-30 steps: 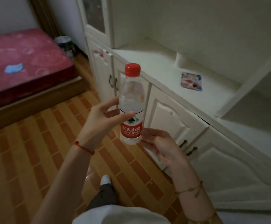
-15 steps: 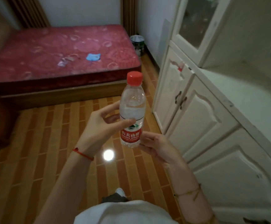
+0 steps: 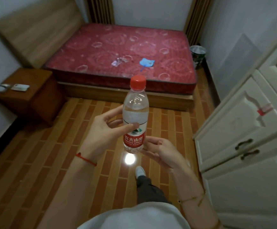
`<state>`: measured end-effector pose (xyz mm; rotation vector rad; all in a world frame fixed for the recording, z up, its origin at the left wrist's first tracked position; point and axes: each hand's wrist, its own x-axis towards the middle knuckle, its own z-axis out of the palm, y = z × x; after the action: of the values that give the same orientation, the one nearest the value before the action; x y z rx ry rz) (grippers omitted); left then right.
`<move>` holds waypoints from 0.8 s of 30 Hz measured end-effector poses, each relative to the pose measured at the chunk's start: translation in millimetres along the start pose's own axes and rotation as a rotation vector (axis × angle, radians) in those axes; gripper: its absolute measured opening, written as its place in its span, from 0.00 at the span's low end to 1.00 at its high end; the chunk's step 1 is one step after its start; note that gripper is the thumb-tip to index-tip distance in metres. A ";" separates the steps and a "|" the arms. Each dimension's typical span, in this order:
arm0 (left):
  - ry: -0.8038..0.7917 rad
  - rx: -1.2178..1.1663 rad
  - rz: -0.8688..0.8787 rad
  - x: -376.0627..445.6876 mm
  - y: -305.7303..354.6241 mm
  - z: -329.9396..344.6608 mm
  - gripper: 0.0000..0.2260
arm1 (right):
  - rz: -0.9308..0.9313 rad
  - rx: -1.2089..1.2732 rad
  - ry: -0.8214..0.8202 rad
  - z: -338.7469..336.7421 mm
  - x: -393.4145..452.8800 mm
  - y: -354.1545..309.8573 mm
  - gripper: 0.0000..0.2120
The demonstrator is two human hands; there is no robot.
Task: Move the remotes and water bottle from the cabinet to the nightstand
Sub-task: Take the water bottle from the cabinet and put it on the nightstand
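Nightstand [image 3: 23, 90] now visible — water bottle [image 3: 135, 119] seemingly between both hands.

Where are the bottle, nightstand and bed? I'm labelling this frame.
bottle [image 3: 135, 113]: head view, clear body above the label.
nightstand [image 3: 35, 83]: head view, bare top.
bed [image 3: 126, 45]: head view, red mattress.

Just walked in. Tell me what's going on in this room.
A person is carrying a water bottle upright across the room: the left hand grips its middle and the right hand supports its base. The white cabinet is at the right. The nightstand by the bed already holds what look like remotes.
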<state>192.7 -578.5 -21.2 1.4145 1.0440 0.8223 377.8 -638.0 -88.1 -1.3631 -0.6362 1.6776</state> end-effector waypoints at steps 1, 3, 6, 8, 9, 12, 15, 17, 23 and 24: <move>0.031 0.002 -0.007 12.4 -2.2 -6.5 0.31 | 0.005 -0.018 -0.013 1.8 17.7 -6.8 0.17; 0.087 -0.005 -0.018 40.1 -4.9 -20.0 0.30 | 0.023 -0.053 -0.054 5.6 55.8 -23.7 0.18; 0.145 -0.026 -0.017 84.2 -2.7 -39.4 0.31 | 0.041 -0.080 -0.136 10.5 112.5 -56.3 0.16; 0.194 -0.028 -0.006 115.3 3.9 -52.0 0.29 | 0.041 -0.101 -0.189 15.0 149.1 -83.1 0.17; 0.223 -0.025 0.005 131.3 7.9 -58.6 0.28 | 0.035 -0.120 -0.217 18.1 168.1 -97.6 0.19; 0.324 -0.021 0.029 175.6 20.4 -76.4 0.26 | 0.018 -0.183 -0.294 29.7 225.3 -139.6 0.22; 0.426 -0.054 0.047 214.6 27.1 -94.6 0.26 | 0.041 -0.202 -0.375 42.4 279.9 -172.7 0.24; 0.472 -0.059 0.049 237.4 30.1 -107.9 0.26 | 0.062 -0.233 -0.421 53.7 310.8 -189.6 0.24; 0.613 -0.104 0.001 289.5 21.8 -155.1 0.30 | 0.091 -0.343 -0.532 95.6 388.5 -217.5 0.23; 0.633 -0.114 -0.006 296.4 18.8 -162.6 0.30 | 0.099 -0.345 -0.540 102.7 399.6 -219.8 0.23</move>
<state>152.7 -242.5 -7.5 1.0689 1.4430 1.3506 332.1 -172.8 -87.4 -1.1779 -1.2296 2.1081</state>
